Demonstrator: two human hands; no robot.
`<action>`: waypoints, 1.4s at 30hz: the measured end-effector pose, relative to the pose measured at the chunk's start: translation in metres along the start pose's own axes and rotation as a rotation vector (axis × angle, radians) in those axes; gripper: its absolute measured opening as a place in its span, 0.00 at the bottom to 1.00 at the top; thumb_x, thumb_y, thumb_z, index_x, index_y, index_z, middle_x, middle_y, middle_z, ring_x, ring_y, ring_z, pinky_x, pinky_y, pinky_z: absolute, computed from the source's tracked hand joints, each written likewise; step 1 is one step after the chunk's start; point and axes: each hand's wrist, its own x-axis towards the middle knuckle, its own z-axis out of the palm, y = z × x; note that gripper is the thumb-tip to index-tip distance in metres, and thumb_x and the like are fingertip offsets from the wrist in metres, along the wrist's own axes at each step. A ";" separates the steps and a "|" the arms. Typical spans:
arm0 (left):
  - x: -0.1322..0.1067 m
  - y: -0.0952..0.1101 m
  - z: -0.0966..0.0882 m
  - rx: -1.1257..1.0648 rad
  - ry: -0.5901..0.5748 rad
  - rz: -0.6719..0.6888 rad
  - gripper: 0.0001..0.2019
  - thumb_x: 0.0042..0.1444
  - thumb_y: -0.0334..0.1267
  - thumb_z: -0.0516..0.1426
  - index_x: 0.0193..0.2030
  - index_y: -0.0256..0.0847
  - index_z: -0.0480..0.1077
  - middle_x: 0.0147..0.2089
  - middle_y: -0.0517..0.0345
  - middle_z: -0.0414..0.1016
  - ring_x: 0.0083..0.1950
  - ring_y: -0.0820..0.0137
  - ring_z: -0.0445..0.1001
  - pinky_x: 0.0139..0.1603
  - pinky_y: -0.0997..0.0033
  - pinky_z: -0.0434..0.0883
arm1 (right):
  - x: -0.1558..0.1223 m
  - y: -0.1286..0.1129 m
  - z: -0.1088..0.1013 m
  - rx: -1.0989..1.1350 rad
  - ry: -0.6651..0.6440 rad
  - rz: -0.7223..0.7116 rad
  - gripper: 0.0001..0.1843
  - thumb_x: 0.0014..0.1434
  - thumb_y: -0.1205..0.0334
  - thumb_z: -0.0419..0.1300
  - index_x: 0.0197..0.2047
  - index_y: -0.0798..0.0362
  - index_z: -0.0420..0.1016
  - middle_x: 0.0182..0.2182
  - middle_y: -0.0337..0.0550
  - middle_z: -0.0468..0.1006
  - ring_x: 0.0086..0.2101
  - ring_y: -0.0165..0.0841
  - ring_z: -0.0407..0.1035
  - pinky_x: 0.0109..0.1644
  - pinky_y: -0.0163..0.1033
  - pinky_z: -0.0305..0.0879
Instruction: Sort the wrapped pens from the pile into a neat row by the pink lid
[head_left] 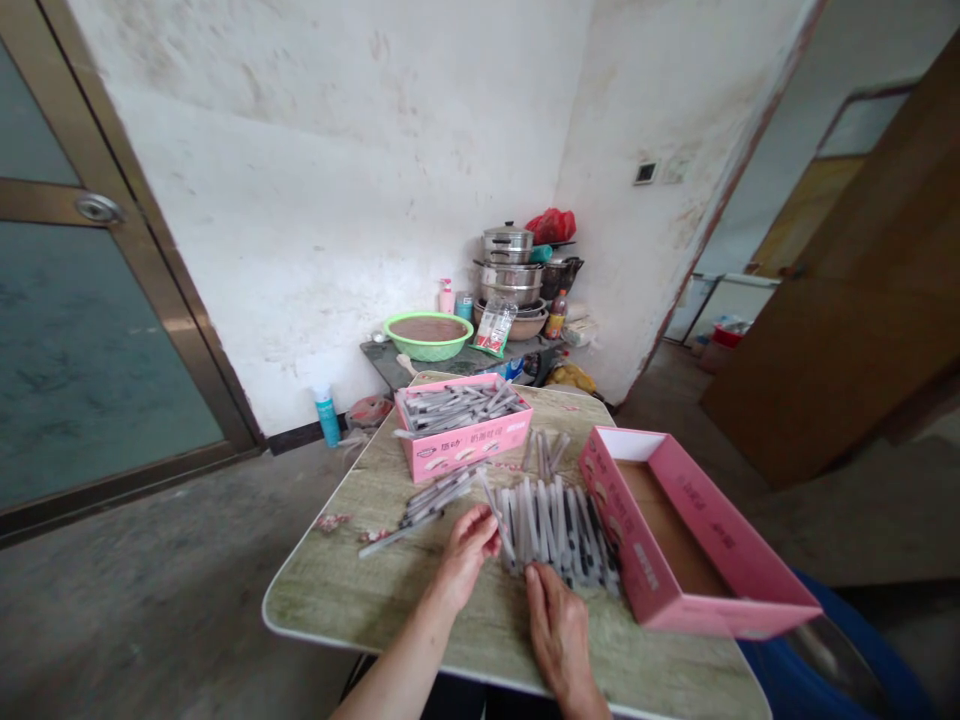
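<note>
In my left hand [469, 540] is one slim translucent pen [495, 508], pinched between thumb and fingers and tilted over the left end of a row. That row of similar pens [551, 520], several with dark ends, lies side by side on the table. My right hand [556, 620] is closed at the near edge of the row; whatever its fingertips grip is hidden. Left of the row is a loose pile of pens [442, 495]. Behind it stands a pink box [472, 438] heaped with more pens. A few pens [546, 452] lie apart beyond the row.
A second pink box [637, 550], with its brown bottom showing, sits at the right of the wood-patterned table [330, 590]. Beyond the table, a low dark surface holds a green basin [427, 350], stacked pots [510, 275] and bottles. A spray can [326, 415] stands on the floor.
</note>
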 end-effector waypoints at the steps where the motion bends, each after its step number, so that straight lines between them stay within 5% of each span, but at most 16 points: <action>1: -0.001 -0.001 0.001 -0.002 -0.011 0.002 0.15 0.48 0.44 0.65 0.37 0.35 0.71 0.32 0.57 0.73 0.28 0.78 0.67 0.30 0.78 0.64 | 0.000 -0.001 -0.001 0.008 -0.011 0.004 0.22 0.68 0.53 0.41 0.32 0.52 0.70 0.22 0.41 0.74 0.23 0.30 0.69 0.29 0.30 0.58; 11: -0.009 0.005 0.008 0.149 -0.102 0.023 0.17 0.52 0.44 0.62 0.44 0.35 0.73 0.33 0.55 0.72 0.29 0.75 0.67 0.31 0.76 0.65 | 0.002 -0.002 -0.001 0.055 -0.073 -0.022 0.19 0.68 0.56 0.43 0.36 0.53 0.72 0.26 0.42 0.76 0.26 0.30 0.71 0.31 0.30 0.60; 19: -0.006 0.002 0.006 0.210 -0.066 0.030 0.15 0.49 0.44 0.64 0.36 0.33 0.73 0.28 0.57 0.70 0.27 0.75 0.66 0.28 0.76 0.65 | 0.000 0.002 0.002 0.076 -0.032 0.048 0.16 0.65 0.52 0.49 0.37 0.53 0.72 0.27 0.41 0.77 0.25 0.30 0.72 0.30 0.30 0.62; 25: -0.004 0.002 0.006 0.206 -0.040 0.038 0.14 0.49 0.43 0.64 0.35 0.33 0.73 0.28 0.58 0.70 0.27 0.76 0.66 0.28 0.76 0.66 | 0.003 0.000 0.000 0.052 -0.073 -0.010 0.19 0.67 0.55 0.44 0.40 0.52 0.74 0.27 0.43 0.78 0.28 0.31 0.73 0.33 0.30 0.63; 42: -0.005 0.005 0.009 0.223 -0.045 0.031 0.15 0.48 0.44 0.64 0.35 0.33 0.74 0.27 0.58 0.70 0.26 0.75 0.66 0.28 0.76 0.66 | 0.003 -0.003 0.000 0.014 -0.030 0.060 0.19 0.64 0.48 0.49 0.36 0.53 0.73 0.23 0.41 0.76 0.22 0.30 0.70 0.27 0.30 0.61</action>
